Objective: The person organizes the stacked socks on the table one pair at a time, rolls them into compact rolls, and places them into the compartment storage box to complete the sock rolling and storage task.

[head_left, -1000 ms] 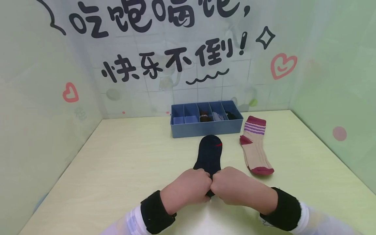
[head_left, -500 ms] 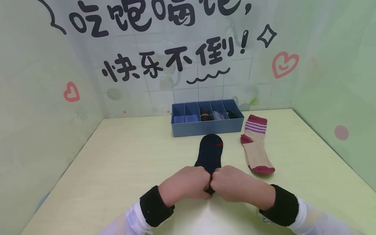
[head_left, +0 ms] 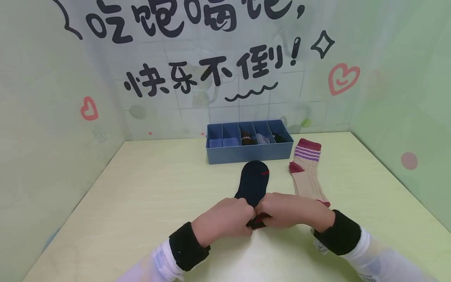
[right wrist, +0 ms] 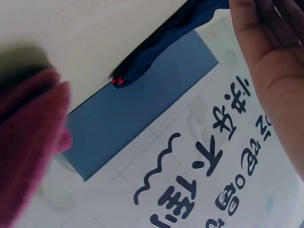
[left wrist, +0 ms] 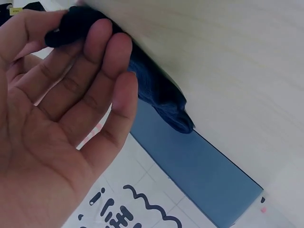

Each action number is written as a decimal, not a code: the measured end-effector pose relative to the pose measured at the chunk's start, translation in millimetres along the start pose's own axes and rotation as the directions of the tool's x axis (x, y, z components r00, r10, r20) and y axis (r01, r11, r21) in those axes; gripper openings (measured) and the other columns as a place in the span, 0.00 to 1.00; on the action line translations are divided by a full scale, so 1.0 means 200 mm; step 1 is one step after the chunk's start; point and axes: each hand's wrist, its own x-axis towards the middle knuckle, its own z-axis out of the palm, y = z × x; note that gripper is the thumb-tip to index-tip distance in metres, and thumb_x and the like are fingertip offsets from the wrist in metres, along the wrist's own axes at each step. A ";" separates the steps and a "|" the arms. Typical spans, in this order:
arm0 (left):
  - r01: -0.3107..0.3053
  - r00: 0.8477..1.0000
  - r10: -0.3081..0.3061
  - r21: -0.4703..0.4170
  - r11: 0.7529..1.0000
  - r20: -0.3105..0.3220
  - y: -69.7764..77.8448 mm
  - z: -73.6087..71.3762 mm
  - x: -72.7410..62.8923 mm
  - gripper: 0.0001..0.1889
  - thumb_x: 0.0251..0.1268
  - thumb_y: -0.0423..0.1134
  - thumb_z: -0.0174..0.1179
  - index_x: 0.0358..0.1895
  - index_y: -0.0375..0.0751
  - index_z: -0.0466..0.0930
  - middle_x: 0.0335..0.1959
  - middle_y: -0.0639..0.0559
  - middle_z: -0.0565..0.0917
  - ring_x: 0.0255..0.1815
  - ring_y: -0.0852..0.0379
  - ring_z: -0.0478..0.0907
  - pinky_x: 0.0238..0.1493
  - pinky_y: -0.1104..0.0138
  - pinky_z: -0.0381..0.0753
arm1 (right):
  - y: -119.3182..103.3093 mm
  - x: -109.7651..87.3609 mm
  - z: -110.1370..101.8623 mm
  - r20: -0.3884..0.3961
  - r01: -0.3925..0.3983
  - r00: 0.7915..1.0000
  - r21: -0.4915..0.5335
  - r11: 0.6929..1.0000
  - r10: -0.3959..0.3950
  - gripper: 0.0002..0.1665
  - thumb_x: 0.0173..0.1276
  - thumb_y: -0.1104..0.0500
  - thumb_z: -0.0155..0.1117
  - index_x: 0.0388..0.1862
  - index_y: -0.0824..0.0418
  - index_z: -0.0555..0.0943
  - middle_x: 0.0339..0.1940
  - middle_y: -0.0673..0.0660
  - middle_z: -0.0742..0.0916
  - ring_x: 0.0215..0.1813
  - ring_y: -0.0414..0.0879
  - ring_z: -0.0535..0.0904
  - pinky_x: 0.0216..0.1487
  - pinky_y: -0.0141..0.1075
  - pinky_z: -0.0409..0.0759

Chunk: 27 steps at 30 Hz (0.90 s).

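A dark navy sock [head_left: 253,182] with a small red mark lies on the table, toe end pointing away from me. At its near end, my left hand [head_left: 227,217] pinches the fabric, and the left wrist view shows the dark cloth [left wrist: 156,90] between thumb and fingers. My right hand [head_left: 290,211] grips the same end from the right, where a dark flap with red marks shows below its fingers. Whether this is one sock or a stacked pair, I cannot tell. Beyond the toe stands a blue divided box [head_left: 250,153].
To the right lies a beige sock [head_left: 306,176] with maroon toe, heel and cuff and purple stripes, partly behind my right hand. The box's right compartments hold a brown, a greyish and a black item. A printed wall sheet [head_left: 158,113] rises behind the table [head_left: 151,184].
My right hand has shifted slightly up and turned at the sock's near end, where a flap with red marks now shows. The left hand keeps its hold with little movement.
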 end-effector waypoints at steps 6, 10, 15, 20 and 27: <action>0.038 0.998 -0.030 -0.153 0.988 0.054 -0.04 0.00 0.01 0.17 0.66 0.34 0.68 0.21 0.50 0.73 0.16 0.60 0.62 0.18 0.62 0.60 0.24 0.72 0.59 | 0.05 0.00 -0.01 -0.018 -0.035 0.999 0.115 0.993 0.038 0.06 0.73 0.64 0.71 0.41 0.55 0.82 0.26 0.42 0.85 0.29 0.30 0.74 0.37 0.26 0.78; 0.063 0.996 -0.045 -0.234 0.970 0.083 -0.07 0.01 0.03 0.13 0.69 0.32 0.65 0.26 0.47 0.76 0.18 0.59 0.64 0.19 0.62 0.61 0.25 0.72 0.60 | 0.06 0.00 -0.01 -0.061 -0.010 0.998 0.090 0.996 0.015 0.06 0.70 0.65 0.74 0.38 0.55 0.85 0.33 0.44 0.87 0.34 0.30 0.77 0.42 0.27 0.82; 0.117 0.990 -0.084 -0.325 0.939 0.116 -0.07 0.02 0.05 0.12 0.71 0.30 0.62 0.27 0.45 0.77 0.19 0.58 0.64 0.19 0.61 0.61 0.25 0.72 0.59 | 0.06 0.00 -0.01 -0.073 0.035 0.997 0.000 0.999 -0.035 0.03 0.69 0.64 0.76 0.38 0.56 0.92 0.37 0.47 0.88 0.38 0.31 0.79 0.46 0.27 0.85; 0.170 0.983 -0.136 -0.344 0.923 0.121 -0.06 0.03 0.05 0.10 0.72 0.30 0.62 0.30 0.43 0.76 0.18 0.57 0.65 0.18 0.61 0.61 0.24 0.72 0.59 | 0.03 0.00 -0.02 -0.041 0.052 0.998 -0.089 0.995 -0.056 0.01 0.69 0.58 0.78 0.38 0.54 0.94 0.40 0.47 0.88 0.41 0.33 0.80 0.49 0.28 0.86; 0.218 0.973 -0.186 -0.289 0.932 0.135 -0.02 0.03 0.04 0.06 0.78 0.34 0.59 0.48 0.39 0.71 0.22 0.52 0.71 0.19 0.58 0.66 0.23 0.69 0.62 | -0.01 -0.01 0.00 -0.079 0.037 0.995 -0.208 0.977 -0.054 0.01 0.67 0.58 0.79 0.36 0.54 0.94 0.41 0.48 0.89 0.39 0.35 0.81 0.47 0.31 0.87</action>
